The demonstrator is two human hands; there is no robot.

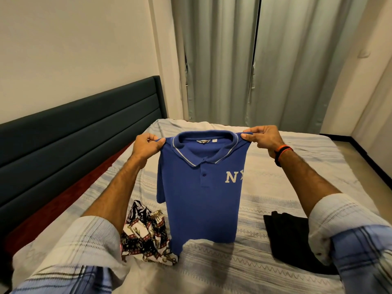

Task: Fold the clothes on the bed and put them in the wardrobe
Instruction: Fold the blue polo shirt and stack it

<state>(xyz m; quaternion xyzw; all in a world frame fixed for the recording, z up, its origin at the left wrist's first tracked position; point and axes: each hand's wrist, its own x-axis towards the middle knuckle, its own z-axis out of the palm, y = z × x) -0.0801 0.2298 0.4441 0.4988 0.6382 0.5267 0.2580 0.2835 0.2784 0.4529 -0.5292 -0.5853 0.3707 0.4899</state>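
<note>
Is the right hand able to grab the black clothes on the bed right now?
Probably not yet: the right hand is busy pinching the blue shirt up. The black clothes lie uncovered below that arm, so letting go would free it.

- polo shirt (199, 196): blue, white collar stripe, white letters
- patterned garment (146, 234): black, white, red print
- folded garment (290, 238): black
- headboard (80, 132): dark teal
- curtains (254, 60): grey-green

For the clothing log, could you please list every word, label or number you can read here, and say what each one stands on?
"NY": large white letters on the chest of the blue polo shirt; the second letter is cut off at the shirt's edge, so Y is likely, not sure.
Neck label inside the collar: brand text too blurred to read.
Small white size tag beside it: too small to read.
</note>
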